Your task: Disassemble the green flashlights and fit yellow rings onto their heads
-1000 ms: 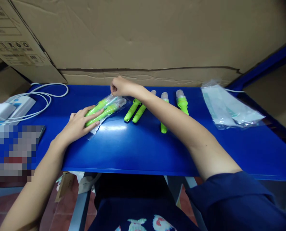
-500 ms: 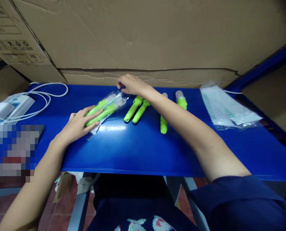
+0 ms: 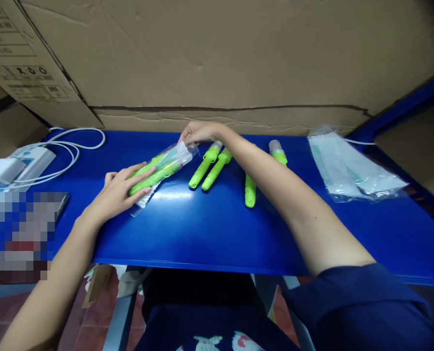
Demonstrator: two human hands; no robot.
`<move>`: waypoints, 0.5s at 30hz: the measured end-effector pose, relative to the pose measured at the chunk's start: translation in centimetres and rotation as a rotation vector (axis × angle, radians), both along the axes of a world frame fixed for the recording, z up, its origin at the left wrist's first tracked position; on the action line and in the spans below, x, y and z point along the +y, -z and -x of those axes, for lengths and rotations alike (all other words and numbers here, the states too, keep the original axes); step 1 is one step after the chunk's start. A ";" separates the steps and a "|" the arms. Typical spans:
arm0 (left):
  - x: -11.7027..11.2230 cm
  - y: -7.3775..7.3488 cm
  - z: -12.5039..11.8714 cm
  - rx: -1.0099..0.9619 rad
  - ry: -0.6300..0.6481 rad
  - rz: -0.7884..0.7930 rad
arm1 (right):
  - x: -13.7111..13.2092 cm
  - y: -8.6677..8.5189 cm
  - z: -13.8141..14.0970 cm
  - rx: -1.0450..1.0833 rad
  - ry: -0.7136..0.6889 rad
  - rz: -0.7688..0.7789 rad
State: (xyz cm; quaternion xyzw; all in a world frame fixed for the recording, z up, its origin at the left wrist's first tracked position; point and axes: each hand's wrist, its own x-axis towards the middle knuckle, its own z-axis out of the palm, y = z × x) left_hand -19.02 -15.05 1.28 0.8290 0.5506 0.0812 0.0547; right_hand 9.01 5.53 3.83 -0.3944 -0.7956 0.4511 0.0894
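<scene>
On the blue table, a clear plastic bag [image 3: 138, 209] holds two lime-green tubes [image 3: 144, 184] and a white and teal paper slip [image 3: 180, 153]. My left hand [image 3: 120, 187] lies over the lower end of the bag, its fingers straddling the tubes and its thumb along the near side. At the bag's upper end, the bent fingers of my right hand [image 3: 197, 134] pinch its edge by the paper; the fingertips are partly hidden. Just right of the bag lie two loose green tubes [image 3: 202, 168]. Another tube [image 3: 250, 190] is partly covered by my right forearm, with a clear-capped one [image 3: 277, 152] beyond it.
Flat clear bags with white paper [image 3: 343, 165] lie at the right. A power strip [image 3: 39, 163] with white cables sits at the left, by a blurred flat item [image 3: 30, 222]. A cardboard wall [image 3: 217, 58] closes off the back of the blue table [image 3: 202, 234].
My right hand has come down slightly onto the bag's upper end. The white paper now covers the capped ends of the bagged tubes. My left hand keeps its place.
</scene>
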 end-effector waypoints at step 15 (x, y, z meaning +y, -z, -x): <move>0.2 -0.2 0.3 -0.075 -0.018 0.062 | 0.5 1.5 0.3 0.108 -0.122 0.369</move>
